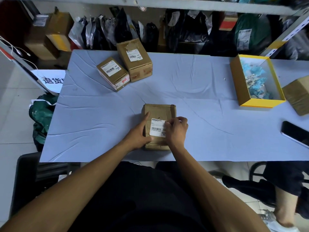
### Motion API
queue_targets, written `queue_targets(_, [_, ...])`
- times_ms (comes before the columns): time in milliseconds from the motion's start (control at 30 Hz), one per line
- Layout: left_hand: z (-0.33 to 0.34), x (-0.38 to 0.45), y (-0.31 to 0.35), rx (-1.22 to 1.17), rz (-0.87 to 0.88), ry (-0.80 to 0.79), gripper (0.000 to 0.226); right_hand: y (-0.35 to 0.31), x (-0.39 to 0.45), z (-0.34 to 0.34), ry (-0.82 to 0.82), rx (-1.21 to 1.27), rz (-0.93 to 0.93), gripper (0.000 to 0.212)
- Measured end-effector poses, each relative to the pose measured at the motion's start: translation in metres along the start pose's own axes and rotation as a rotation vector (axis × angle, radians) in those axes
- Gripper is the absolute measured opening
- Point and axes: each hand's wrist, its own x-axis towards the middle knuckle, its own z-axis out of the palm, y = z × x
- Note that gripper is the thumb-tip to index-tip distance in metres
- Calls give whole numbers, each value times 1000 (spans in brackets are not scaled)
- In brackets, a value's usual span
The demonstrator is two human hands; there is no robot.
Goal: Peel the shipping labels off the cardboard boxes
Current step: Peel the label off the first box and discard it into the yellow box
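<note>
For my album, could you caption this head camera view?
Left hand steadies a brown cardboard box while right hand picks at its white barcode label.

Label's right edge under right hand

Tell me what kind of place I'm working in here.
Probably a parcel returns or sorting room: shelving packed with bagged parcels behind the table, labelled cardboard boxes on it, and a yellow tray holding peeled label scraps.
</note>
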Motion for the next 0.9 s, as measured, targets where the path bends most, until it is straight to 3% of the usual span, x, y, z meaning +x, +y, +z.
queue_targets(133, [0, 0, 1, 11, 3, -3, 107, 3, -3, -3, 30, 47, -22, 12])
queue_targets(200, [-1, 0, 2, 26, 4, 3, 106, 5, -2, -5, 19, 36, -83, 23])
queue_targets(400, [-2, 3, 5, 97, 25, 58, 91, 21, 6, -15, -234, 42, -104, 57])
queue_targets(700, [22, 7, 10, 81, 25, 290, 66, 30, 0, -13, -360, 88, -139, 77])
queue_targets(900, [36, 16, 25, -35, -75, 470, 32, 31, 2, -20, -432, 68, -158, 83])
